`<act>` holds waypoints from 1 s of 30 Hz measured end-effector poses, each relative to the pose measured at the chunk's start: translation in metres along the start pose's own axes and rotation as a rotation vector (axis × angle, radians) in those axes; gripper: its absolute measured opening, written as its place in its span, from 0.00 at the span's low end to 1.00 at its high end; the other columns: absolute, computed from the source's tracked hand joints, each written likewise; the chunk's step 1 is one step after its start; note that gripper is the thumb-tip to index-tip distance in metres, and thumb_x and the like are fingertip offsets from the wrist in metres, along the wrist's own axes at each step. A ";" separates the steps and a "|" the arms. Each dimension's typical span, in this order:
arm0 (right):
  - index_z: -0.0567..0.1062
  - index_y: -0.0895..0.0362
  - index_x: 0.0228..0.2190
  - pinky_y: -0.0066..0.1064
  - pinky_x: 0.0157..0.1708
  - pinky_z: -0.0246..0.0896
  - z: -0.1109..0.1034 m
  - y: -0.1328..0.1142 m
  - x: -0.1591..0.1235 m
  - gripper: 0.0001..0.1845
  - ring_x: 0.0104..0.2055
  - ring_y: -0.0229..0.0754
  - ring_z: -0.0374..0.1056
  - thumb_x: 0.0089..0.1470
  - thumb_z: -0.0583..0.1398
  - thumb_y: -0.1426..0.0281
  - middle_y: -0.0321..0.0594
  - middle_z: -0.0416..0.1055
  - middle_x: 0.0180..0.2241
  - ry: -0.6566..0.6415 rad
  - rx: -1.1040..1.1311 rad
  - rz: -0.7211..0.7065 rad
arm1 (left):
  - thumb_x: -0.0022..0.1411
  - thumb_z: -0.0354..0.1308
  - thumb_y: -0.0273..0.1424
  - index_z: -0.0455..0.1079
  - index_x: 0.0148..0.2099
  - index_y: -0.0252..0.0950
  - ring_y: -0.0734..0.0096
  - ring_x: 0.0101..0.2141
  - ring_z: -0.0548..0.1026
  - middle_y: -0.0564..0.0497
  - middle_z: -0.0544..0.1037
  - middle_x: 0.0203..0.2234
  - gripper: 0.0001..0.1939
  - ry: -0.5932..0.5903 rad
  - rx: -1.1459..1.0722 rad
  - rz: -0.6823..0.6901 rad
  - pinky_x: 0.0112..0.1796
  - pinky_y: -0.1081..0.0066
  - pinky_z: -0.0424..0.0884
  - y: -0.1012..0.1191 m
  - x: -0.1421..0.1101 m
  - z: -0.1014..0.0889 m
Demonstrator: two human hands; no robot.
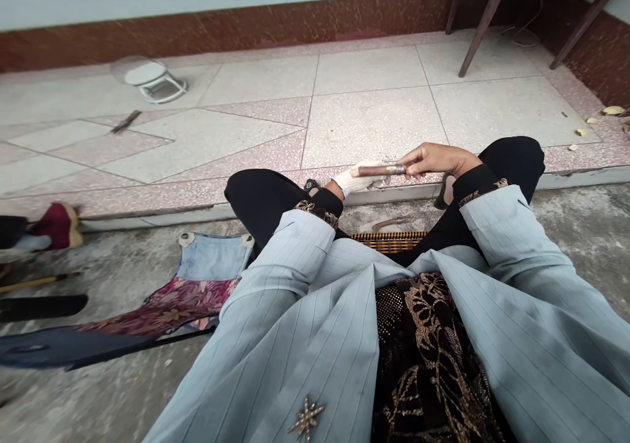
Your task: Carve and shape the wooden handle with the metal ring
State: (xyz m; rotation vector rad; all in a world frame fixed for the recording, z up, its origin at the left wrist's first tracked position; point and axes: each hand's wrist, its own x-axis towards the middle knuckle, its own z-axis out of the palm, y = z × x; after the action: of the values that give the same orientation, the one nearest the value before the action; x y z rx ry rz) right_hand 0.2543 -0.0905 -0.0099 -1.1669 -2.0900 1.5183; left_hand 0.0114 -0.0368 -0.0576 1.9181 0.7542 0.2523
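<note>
My left hand (358, 180) wears a white knitted glove and is closed around one end of a short brown wooden handle with a metal collar (381, 169). My bare right hand (433, 161) pinches the other end of that handle between its fingers. Both hands are held out above my knees, over the edge of the tiled floor. Any blade or tip on the handle is too small to make out. I sit with knees bent, in black trousers and a light blue pinstriped jacket.
A woven mat (391, 239) and a curved tool (384, 224) lie between my legs. A patterned cloth piece (187, 292) and dark long objects (44, 306) lie at the left. A round glass item (147, 79) and small tool (126, 121) rest on the tiles. Wooden legs (485, 20) stand far right.
</note>
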 end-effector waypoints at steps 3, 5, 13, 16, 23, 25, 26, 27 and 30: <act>0.81 0.57 0.46 0.28 0.29 0.57 0.001 0.000 0.003 0.18 0.28 0.35 0.61 0.54 0.63 0.66 0.38 0.74 0.31 0.260 0.000 0.040 | 0.64 0.53 0.34 0.72 0.37 0.33 0.79 0.19 0.61 0.52 0.68 0.22 0.10 -0.056 -0.038 -0.019 0.23 0.75 0.59 0.000 0.000 0.004; 0.81 0.59 0.45 0.29 0.28 0.57 0.003 0.001 0.007 0.17 0.27 0.36 0.62 0.54 0.62 0.69 0.40 0.74 0.30 0.381 -0.057 0.108 | 0.64 0.53 0.34 0.70 0.37 0.33 0.79 0.20 0.61 0.54 0.66 0.21 0.10 -0.107 -0.064 0.009 0.22 0.76 0.58 -0.001 0.001 0.008; 0.82 0.56 0.45 0.35 0.35 0.57 0.002 0.011 0.014 0.16 0.39 0.47 0.68 0.56 0.61 0.68 0.47 0.76 0.38 0.500 -0.668 0.389 | 0.63 0.52 0.31 0.71 0.34 0.32 0.79 0.22 0.64 0.53 0.69 0.23 0.09 -0.109 0.016 0.087 0.24 0.77 0.60 0.000 0.001 0.014; 0.83 0.54 0.45 0.34 0.36 0.58 0.003 0.013 0.014 0.16 0.40 0.48 0.69 0.54 0.63 0.70 0.46 0.77 0.40 0.339 -0.736 0.439 | 0.62 0.53 0.30 0.73 0.35 0.32 0.78 0.23 0.65 0.53 0.71 0.23 0.09 -0.102 0.100 0.110 0.26 0.77 0.59 0.006 -0.003 0.008; 0.83 0.55 0.45 0.30 0.33 0.59 0.004 0.007 0.005 0.20 0.29 0.37 0.65 0.49 0.67 0.64 0.38 0.76 0.30 -0.219 -0.197 0.192 | 0.58 0.57 0.29 0.75 0.35 0.31 0.73 0.29 0.70 0.49 0.75 0.24 0.08 0.066 0.105 0.040 0.32 0.75 0.63 0.007 -0.002 -0.006; 0.82 0.55 0.46 0.29 0.33 0.59 0.001 0.001 0.001 0.22 0.29 0.36 0.64 0.49 0.66 0.61 0.37 0.76 0.31 -0.163 -0.084 0.065 | 0.59 0.57 0.30 0.75 0.35 0.32 0.72 0.29 0.70 0.49 0.74 0.24 0.07 0.083 0.077 0.018 0.32 0.73 0.63 0.007 0.000 -0.005; 0.81 0.55 0.47 0.28 0.33 0.58 0.000 -0.001 0.000 0.23 0.29 0.35 0.63 0.50 0.66 0.61 0.36 0.76 0.32 -0.103 -0.049 0.025 | 0.60 0.57 0.30 0.75 0.35 0.32 0.71 0.28 0.70 0.49 0.73 0.23 0.07 0.083 0.069 0.007 0.32 0.72 0.64 0.007 0.000 -0.003; 0.81 0.55 0.47 0.28 0.33 0.58 -0.002 -0.003 -0.001 0.22 0.29 0.34 0.63 0.50 0.66 0.61 0.36 0.76 0.31 -0.049 -0.018 0.002 | 0.60 0.58 0.31 0.75 0.35 0.32 0.70 0.27 0.70 0.49 0.72 0.22 0.07 0.077 0.065 -0.004 0.31 0.71 0.63 0.007 0.000 -0.002; 0.81 0.56 0.46 0.28 0.31 0.57 -0.003 -0.005 -0.003 0.21 0.28 0.34 0.61 0.50 0.66 0.63 0.35 0.74 0.30 -0.013 0.054 -0.013 | 0.61 0.58 0.32 0.75 0.35 0.33 0.69 0.25 0.70 0.48 0.71 0.20 0.08 0.060 0.064 -0.017 0.28 0.70 0.62 0.007 -0.001 0.003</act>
State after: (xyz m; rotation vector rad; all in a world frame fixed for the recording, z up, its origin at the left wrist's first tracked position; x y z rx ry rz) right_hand 0.2557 -0.0911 -0.0036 -1.1249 -2.0471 1.5701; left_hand 0.0153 -0.0421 -0.0526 1.9715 0.8271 0.2798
